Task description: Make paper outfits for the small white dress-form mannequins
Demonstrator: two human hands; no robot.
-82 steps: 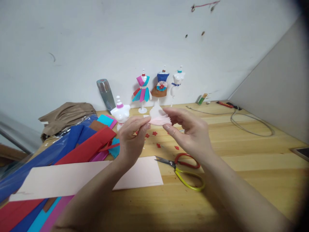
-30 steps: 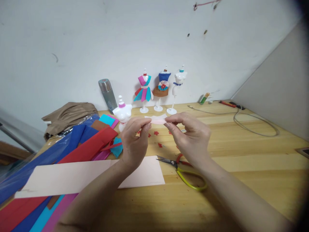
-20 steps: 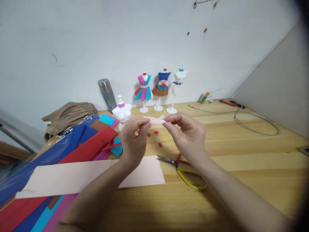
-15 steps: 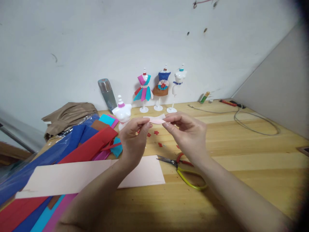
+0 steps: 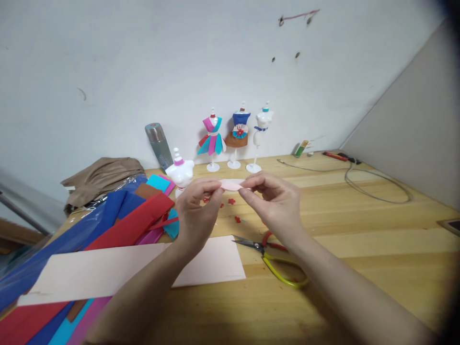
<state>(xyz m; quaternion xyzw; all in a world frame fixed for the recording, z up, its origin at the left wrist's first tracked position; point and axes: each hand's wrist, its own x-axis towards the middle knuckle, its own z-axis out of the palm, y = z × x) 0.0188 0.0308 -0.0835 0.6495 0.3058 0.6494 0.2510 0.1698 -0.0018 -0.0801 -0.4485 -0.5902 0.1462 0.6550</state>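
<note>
I look through the head camera and see a small piece of pink paper point(image 5: 231, 185) held up in the air over the table point(image 5: 377, 244). It sits right between the two hands. Its long way runs from side to side, from the left fingertips to the right ones, so neither hand is nearer to it.

My left hand point(image 5: 199, 207) pinches one end with thumb and first finger. My right hand point(image 5: 275, 203) pinches the other end the same way. Both pinches are tight and narrow. The paper looks thin and small from here, so I can't tell how many layers it has.

Just behind my left hand stands a white doll body point(image 5: 180, 175). Little red flowers point(image 5: 232, 201) lie on the wood past the hands. Nearer to me, a long pink sheet point(image 5: 89, 274) lies flat, partly under my left arm. The scissors point(image 5: 258, 246) rest by its corner, tips pointing left, handles close to my right arm.
</note>
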